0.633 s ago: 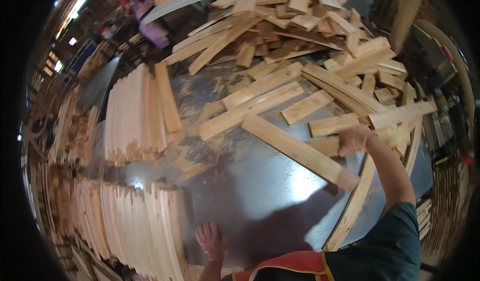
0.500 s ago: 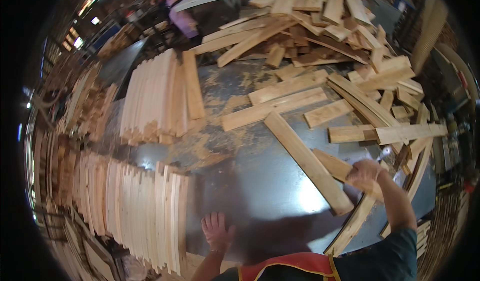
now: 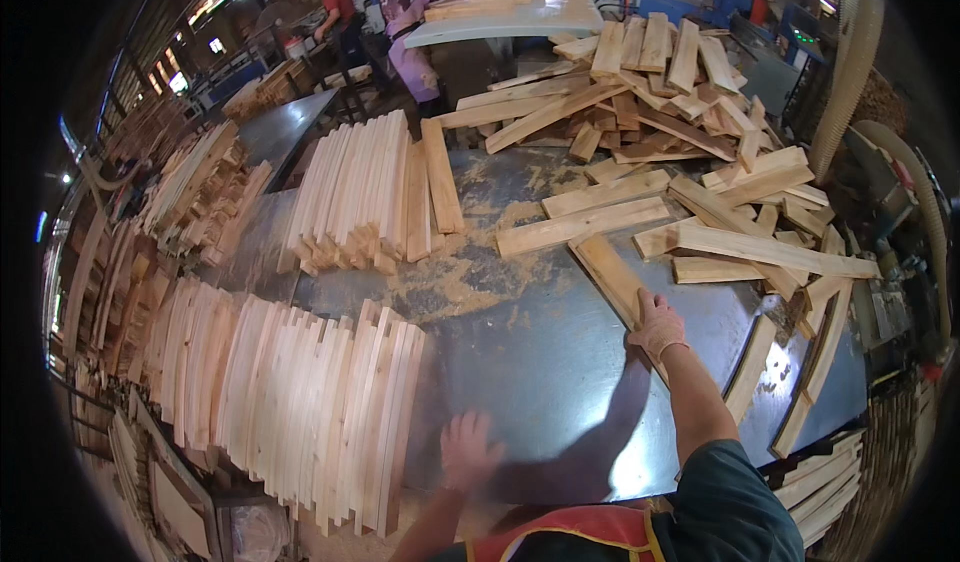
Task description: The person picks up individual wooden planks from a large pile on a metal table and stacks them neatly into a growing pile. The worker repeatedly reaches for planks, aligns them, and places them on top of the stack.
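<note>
My right hand (image 3: 660,328) grips a long wooden board (image 3: 608,274) that lies slanting on the dark metal table (image 3: 490,347). The thumb and fingers are at the board's right edge, and my forearm covers its near part. My left hand (image 3: 471,452), slightly blurred, is held low at the table's near side with its fingers apart and nothing in it. Just left of that hand stands a tight row of pale wooden strips (image 3: 320,402). Two more boards (image 3: 585,227) lie flat beyond the gripped one.
A loose heap of boards (image 3: 650,92) fills the far right, spilling toward single boards (image 3: 750,367) beside my right arm. Another row of strips (image 3: 350,192) stands at the far left. Sawdust (image 3: 450,282) covers mid-table. Two people (image 3: 410,22) are beyond, near a pale-topped table (image 3: 500,28).
My right hand has left a shorter board on the right and moved left onto the long slanting board. My left hand stays low and open. The whole view has shifted.
</note>
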Available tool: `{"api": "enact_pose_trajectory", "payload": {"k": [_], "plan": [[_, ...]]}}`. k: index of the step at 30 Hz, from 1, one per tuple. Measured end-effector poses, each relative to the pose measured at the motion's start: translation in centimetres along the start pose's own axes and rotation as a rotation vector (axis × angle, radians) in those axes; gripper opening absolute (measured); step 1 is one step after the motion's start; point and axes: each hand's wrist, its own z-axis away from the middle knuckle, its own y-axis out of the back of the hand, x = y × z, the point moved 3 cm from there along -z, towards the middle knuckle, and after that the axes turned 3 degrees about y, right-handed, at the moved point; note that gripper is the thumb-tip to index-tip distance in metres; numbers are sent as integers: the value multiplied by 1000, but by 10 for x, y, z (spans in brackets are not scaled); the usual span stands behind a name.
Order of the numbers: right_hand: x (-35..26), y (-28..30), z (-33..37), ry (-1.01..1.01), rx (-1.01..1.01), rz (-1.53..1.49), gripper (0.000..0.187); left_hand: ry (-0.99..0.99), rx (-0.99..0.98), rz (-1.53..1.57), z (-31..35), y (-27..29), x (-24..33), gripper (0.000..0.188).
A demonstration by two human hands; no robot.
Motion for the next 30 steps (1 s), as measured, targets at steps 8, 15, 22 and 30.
{"api": "enact_pose_trajectory", "payload": {"k": [8,15,22,30], "plan": [[-129,-55,95,-94,4,-1093,123,122,-112,440,23,27,19,96],[-205,-84,128,397,-345,-1077,102,453,-138,296,-21,70,38,52],[55,67,-35,226,441,-458,83,101,365,-355,39,61,-65,34],[292,148,-112,-439,176,-127,98,16,442,-426,9,102,69,34]]}}
